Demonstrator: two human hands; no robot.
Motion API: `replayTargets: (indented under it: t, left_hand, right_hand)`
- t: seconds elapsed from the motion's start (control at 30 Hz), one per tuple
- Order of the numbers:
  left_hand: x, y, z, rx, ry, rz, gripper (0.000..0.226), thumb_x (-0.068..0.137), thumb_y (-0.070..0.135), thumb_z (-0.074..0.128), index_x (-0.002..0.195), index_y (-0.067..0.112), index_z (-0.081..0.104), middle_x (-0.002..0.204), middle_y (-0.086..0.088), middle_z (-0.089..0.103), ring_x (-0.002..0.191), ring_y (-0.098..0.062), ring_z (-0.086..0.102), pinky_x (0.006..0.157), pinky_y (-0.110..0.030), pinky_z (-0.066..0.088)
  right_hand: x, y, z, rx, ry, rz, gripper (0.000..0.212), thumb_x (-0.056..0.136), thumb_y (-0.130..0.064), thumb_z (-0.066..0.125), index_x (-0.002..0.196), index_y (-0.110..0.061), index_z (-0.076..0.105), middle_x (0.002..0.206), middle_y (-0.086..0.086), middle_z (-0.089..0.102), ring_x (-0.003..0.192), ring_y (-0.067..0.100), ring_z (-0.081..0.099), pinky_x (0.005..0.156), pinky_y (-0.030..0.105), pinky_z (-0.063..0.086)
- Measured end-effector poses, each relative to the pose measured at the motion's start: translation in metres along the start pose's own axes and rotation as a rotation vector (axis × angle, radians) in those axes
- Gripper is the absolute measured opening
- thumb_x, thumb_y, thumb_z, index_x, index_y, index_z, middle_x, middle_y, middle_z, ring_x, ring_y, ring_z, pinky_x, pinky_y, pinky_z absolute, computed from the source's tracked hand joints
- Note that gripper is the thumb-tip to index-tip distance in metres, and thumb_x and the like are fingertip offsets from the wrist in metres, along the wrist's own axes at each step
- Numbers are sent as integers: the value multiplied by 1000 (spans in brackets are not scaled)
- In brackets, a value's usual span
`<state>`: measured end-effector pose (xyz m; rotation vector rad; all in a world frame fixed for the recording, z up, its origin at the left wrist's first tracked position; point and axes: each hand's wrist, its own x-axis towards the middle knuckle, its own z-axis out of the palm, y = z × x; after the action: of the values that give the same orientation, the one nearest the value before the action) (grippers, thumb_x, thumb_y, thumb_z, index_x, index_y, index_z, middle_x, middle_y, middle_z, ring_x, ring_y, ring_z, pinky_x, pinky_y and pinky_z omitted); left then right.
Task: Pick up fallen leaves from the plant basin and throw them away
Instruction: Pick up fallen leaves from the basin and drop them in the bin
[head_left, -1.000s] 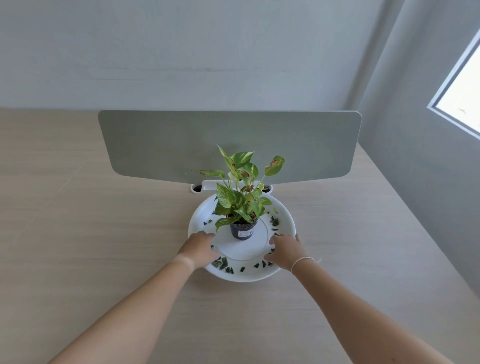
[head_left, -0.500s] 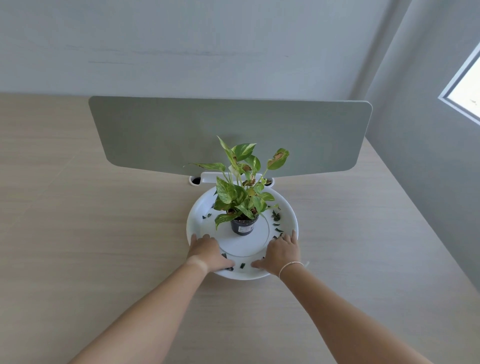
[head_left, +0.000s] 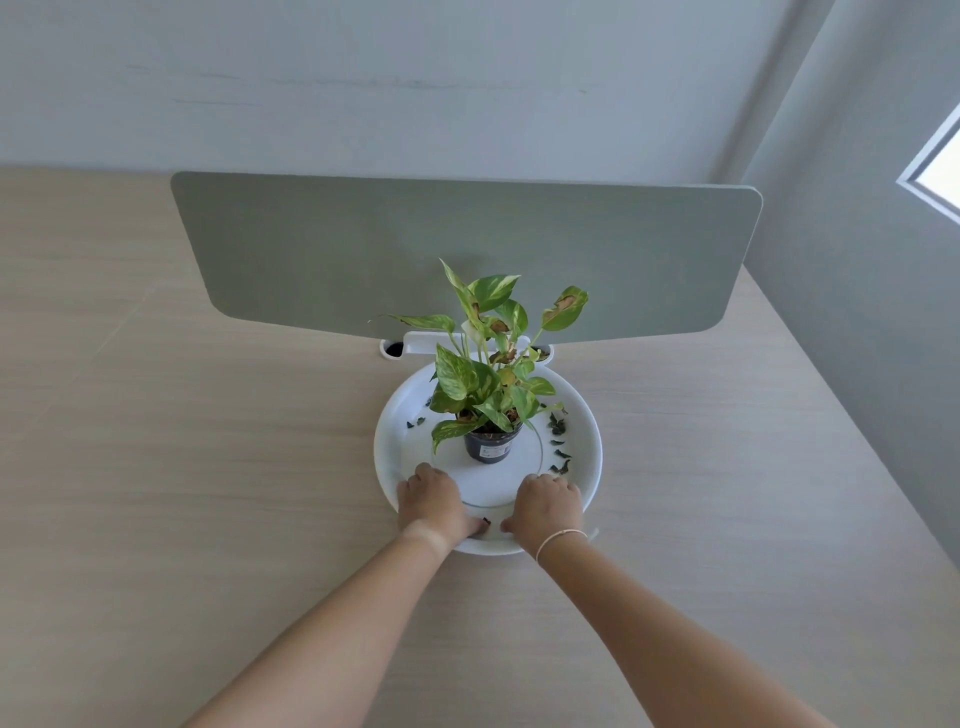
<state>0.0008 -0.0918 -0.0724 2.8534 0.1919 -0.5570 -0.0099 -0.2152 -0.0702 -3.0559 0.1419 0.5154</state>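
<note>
both hands (head_left: 435, 503) (head_left: 549, 506) curl knuckles-up in the basin (head_left: 387, 457); what they hold is hidden. a leaf scrap (head_left: 486, 520) lies between the thumbs, nearer the left hand.

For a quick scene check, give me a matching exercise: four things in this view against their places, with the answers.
Things:
1. plant pot
2. left hand
3. loose leaf bits
4. divider panel

Places:
A. right side of the basin
B. upright behind the basin
C. middle of the basin
D. near left rim of the basin

Pairs: 1-C, 2-D, 3-A, 4-B
</note>
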Motion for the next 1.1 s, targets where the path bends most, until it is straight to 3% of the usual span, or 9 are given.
replayTargets:
  t: [0.13, 0.33, 0.43, 0.5, 0.63, 0.8, 0.87, 0.93, 1.1]
  left_hand:
    - [-1, 5, 4, -133, 0, 13, 56, 77, 28, 71, 119, 3, 45, 128, -15, 44, 120, -31, 46, 96, -34, 43]
    - [-1, 0, 9, -194, -37, 125, 23, 84, -3, 47, 105, 4, 52, 117, -15, 46, 107, -32, 50, 88, -36, 45]
    - [0, -6, 9, -226, -51, 213, 29, 78, -13, 39, 89, 12, 48, 101, -9, 43, 97, -31, 52, 82, -36, 47]
    - [2, -8, 8, -230, -53, 250, 32, 78, -15, 37, 92, 9, 54, 97, -5, 41, 96, -31, 54, 79, -35, 47]
    - [1, -10, 7, -195, -58, 293, 33, 79, -14, 38, 82, 16, 51, 94, -4, 41, 82, -24, 46, 71, -34, 43]
    - [1, -9, 6, -224, -90, 248, 15, 83, 4, 48, 82, 15, 59, 99, -1, 45, 85, -22, 50, 80, -31, 47]
    - [1, -7, 4, -210, -115, 245, 4, 80, 16, 57, 82, 13, 59, 99, -1, 44, 86, -22, 53, 82, -31, 48]
    - [2, -6, 3, -189, -145, 243, 12, 75, 21, 64, 82, 13, 58, 100, -1, 42, 85, -22, 53, 82, -31, 48]
    - [4, -5, 5, -165, -122, 235, 15, 81, -1, 54, 81, 14, 51, 101, -3, 39, 83, -22, 47, 81, -30, 46]
  right_hand:
    - [0, 2, -2, 73, -16, -38, 14, 88, -9, 51, 101, -7, 56, 114, 13, 62, 107, 29, 58, 87, 32, 46]
    - [5, 5, -3, 150, -94, -134, 24, 88, 3, 41, 107, -1, 55, 111, 16, 57, 105, 33, 57, 78, 35, 47]
    - [8, 8, -5, 136, -137, -174, 17, 88, 2, 41, 82, -9, 51, 80, 5, 45, 88, 28, 50, 73, 33, 42]
    - [9, 10, -6, 130, -141, -185, 18, 87, 3, 41, 81, -8, 53, 80, 5, 39, 84, 24, 46, 75, 33, 43]
    - [10, 12, -8, 123, -156, -224, 29, 88, 2, 41, 109, -2, 62, 96, 13, 48, 105, 31, 58, 88, 33, 47]
    - [8, 5, -5, 164, -182, -178, 19, 83, -10, 46, 96, -5, 60, 115, 19, 58, 87, 25, 50, 75, 27, 40]
    - [6, 4, -4, 203, -172, -142, 25, 83, -13, 49, 102, -1, 60, 116, 17, 54, 90, 27, 54, 77, 27, 42]
    - [6, 2, -3, 209, -156, -123, 30, 85, -17, 53, 108, 1, 59, 117, 16, 53, 101, 29, 57, 80, 28, 45]
    - [8, 0, 2, 197, -118, -91, 26, 89, -4, 46, 113, 0, 56, 121, 17, 53, 110, 30, 57, 88, 30, 47]
